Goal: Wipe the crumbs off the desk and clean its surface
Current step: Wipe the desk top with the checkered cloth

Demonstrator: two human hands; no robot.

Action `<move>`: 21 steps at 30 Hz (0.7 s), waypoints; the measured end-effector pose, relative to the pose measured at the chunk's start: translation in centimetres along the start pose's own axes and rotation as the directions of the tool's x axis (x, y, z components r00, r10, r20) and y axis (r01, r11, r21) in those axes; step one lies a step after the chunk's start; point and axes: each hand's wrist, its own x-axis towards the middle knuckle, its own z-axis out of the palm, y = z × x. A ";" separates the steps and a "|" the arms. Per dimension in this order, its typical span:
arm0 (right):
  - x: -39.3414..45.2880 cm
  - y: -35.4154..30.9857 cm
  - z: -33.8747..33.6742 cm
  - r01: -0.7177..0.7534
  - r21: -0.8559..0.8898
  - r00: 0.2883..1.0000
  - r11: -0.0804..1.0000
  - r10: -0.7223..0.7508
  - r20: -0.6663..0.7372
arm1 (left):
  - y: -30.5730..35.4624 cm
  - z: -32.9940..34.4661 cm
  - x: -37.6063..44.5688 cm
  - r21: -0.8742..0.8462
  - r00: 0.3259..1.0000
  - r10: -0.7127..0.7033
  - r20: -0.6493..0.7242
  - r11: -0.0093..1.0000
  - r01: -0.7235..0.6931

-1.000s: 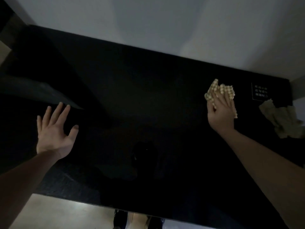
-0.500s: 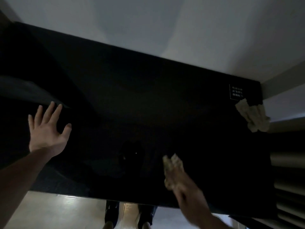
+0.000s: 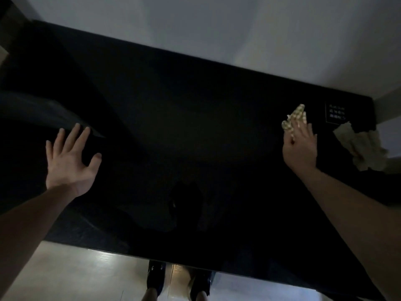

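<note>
1. Cloth (image 3: 295, 118), checkered in pale yellow and green, sits at the far right of the desk (image 3: 195, 137), pinned under the right hand (image 3: 300, 148).
2. I see the right hand lying palm-down over the cloth, its fingers (image 3: 301, 129) stretched flat along it and pressing it to the surface rather than curled around it; only the cloth's far end pokes out past the fingertips.
3. I find the left hand (image 3: 69, 161) on the left side of the desk, well apart from the cloth, fingers spread wide and released, grasping nothing. Whether the palm touches the surface I cannot tell.
4. The desk top is black and glossy, very dark; I cannot make out any crumbs on it.
5. Just beyond the right hand, near the far right corner, a small dark label (image 3: 336, 112) with pale lettering lies on the desk; the text is too small to read.
6. A crumpled beige rag (image 3: 364, 148) rests at the desk's right edge, near the right hand but apart from it.
7. Past the near edge I see pale floor (image 3: 86, 274) and dark shoes (image 3: 155, 272).
</note>
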 end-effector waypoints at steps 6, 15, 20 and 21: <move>-10.6 1.3 -1.6 0.003 0.077 0.995 0.997 -0.010 0.096 | 0.5 -0.5 -0.2 0.018 0.999 -0.002 0.038 1.000 0.002; -31.8 0.4 -4.8 0.227 0.229 0.911 0.947 -0.289 0.295 | 0.3 -0.7 0.0 0.053 0.996 -0.013 0.092 0.999 0.008; -21.6 1.8 -5.1 0.129 0.239 0.978 0.963 -0.162 0.127 | 0.0 -0.2 0.1 0.143 0.993 -0.032 0.113 0.990 0.015; -18.4 1.8 -5.1 0.049 0.235 0.990 0.971 -0.079 0.116 | 0.2 -0.2 0.1 0.162 0.990 -0.035 0.134 0.987 0.013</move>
